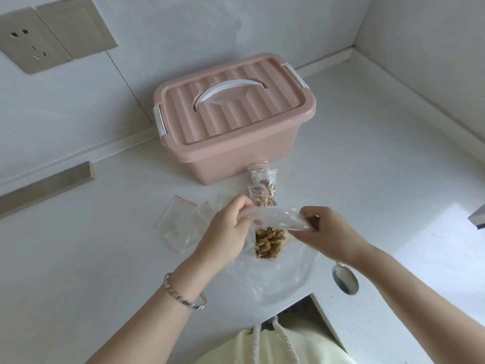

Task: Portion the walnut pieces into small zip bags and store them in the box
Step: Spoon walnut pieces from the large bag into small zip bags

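My left hand (231,232) and my right hand (325,232) each pinch one end of the top edge of a small clear zip bag (273,219), held just above the counter. Walnut pieces (269,243) fill its lower part. Two filled small zip bags (263,187) lie on the counter just beyond my hands, in front of the pink box (233,122). The box has its lid on, white side latches and a white handle. Several empty zip bags (181,222) lie to the left of my left hand. A large clear plastic bag (278,277) lies under my hands.
A metal spoon (345,279) rests on the white counter under my right forearm. Wall sockets (34,40) sit on the back wall at upper left. A tan strip (47,187) lies along the left. The counter edge drops off at the bottom centre.
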The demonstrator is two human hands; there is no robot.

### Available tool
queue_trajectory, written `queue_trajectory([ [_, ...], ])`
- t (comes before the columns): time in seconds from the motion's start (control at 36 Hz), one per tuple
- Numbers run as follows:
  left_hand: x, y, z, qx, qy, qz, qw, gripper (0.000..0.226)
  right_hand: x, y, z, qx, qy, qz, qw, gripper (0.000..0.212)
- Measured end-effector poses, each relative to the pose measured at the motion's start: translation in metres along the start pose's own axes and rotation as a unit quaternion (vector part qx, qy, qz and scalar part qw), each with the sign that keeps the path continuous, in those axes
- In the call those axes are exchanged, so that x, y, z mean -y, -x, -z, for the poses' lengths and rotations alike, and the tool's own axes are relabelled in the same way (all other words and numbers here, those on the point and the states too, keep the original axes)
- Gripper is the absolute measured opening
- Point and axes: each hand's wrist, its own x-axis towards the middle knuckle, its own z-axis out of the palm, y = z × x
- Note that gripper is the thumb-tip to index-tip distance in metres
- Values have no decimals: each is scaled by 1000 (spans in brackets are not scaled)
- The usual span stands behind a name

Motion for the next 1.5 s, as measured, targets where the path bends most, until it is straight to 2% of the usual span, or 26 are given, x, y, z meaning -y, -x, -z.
queue_trajectory([
  [0.08, 6, 0, -7, 14, -29, 11, 999, 18, -3, -2, -8, 25, 15, -40, 999, 13],
  [0.22, 18, 0, -20, 77, -53, 41, 995, 4, -16, -6, -16, 42, 39, -118, 991, 57],
  [0.25, 19, -1, -21, 91, -41, 51, 994, 15, -16, -8, -17, 51, 48, -131, 989, 57],
  [0.28, 19, -1, -22, 108, -25, 63, 992, 30, -19, -10, -18, 61, 50, -134, 988, 47],
  [0.33, 19, -4, -22, 127, -30, 72, 989, 52, -19, -15, -20, 61, 51, -143, 986, 13],
  [0.39, 19, -8, -22, 117, -63, 66, 989, 53, -18, -19, -19, 44, 33, -152, 987, 31],
  [0.42, 19, -10, -22, 101, -81, 61, 990, 47, -17, -19, -18, 31, 25, -151, 988, 33],
  [0.47, 18, -15, -22, 50, -115, 42, 991, 34, -11, -17, -16, -3, 12, -134, 991, 31],
  [0.58, 15, -24, -25, -24, -124, 13, 992, 22, 0, -9, -14, -94, -6, -84, 992, 33],
  [0.69, 12, -26, -30, -25, -93, 2, 995, 12, 2, -12, -15, -76, 19, -87, 993, 15],
  [0.78, 13, -25, -33, -13, -74, 13, 997, 15, -1, -14, -13, -110, -17, -90, 990, 16],
  [0.83, 18, -21, -34, 0, -72, 27, 997, 24, -4, -15, -10, -106, -16, -88, 990, 27],
  [0.94, 38, -8, -34, 19, -171, 62, 983, 57, -15, -23, -1, -122, -6, -123, 985, 29],
  [1.0, 50, -3, -37, 41, -199, 127, 971, 52, -19, -26, 3, -131, 10, -135, 982, 27],
  [1.06, 57, 2, -38, 45, -159, 163, 973, 21, -21, -28, 6, -121, 21, -142, 982, 27],
  [1.11, 62, 5, -41, 22, -118, 168, 978, 38, -21, -29, 7, -98, 35, -151, 983, 28],
  [1.14, 64, 6, -41, 10, -100, 174, 980, 39, -21, -30, 7, -86, 46, -152, 983, 28],
  [1.25, 65, 7, -38, -21, -51, 209, 976, 16, -21, -27, 9, -54, 71, -150, 985, 21],
  [1.36, 67, 11, -34, -44, 33, 240, 969, 17, -21, -22, 8, -30, 77, -145, 986, 4],
  [1.44, 67, 13, -31, -25, 48, 241, 969, 15, -23, -19, 6, -10, 58, -166, 984, 19],
  [1.5, 69, 12, -28, -9, 22, 235, 972, 13, -24, -17, 7, 11, 52, -192, 980, 20],
])
